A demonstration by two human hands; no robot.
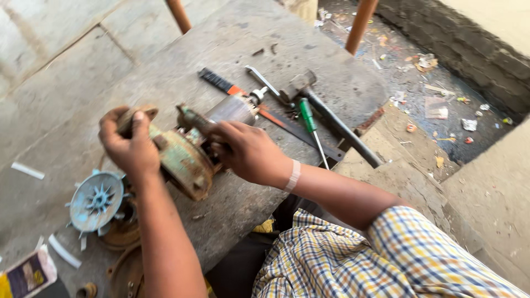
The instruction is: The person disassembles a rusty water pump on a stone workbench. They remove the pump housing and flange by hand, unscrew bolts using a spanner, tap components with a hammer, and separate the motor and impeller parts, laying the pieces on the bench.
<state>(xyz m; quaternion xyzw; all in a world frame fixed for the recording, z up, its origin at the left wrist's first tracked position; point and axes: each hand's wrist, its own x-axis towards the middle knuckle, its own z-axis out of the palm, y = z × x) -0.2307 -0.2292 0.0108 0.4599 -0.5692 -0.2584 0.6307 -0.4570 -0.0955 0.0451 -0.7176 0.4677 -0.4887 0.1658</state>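
Observation:
A rusty green motor end housing [185, 163] with a grey rotor [232, 108] sticking out of it lies on the concrete slab [165, 66]. My left hand [128, 144] grips the housing's left end around a round worn part. On the right side of the housing, my right hand [248, 152] is closed over a dark metal piece near the rotor. What exactly sits under those fingers is hidden.
A pale blue fan impeller [97, 200] lies left of my arm, over rusty round covers [124, 234]. Behind the rotor lie a green-handled screwdriver [309, 118], a hammer [331, 118], a wrench [264, 81] and a black and orange handled tool [221, 83]. A littered pit [436, 83] drops off at right.

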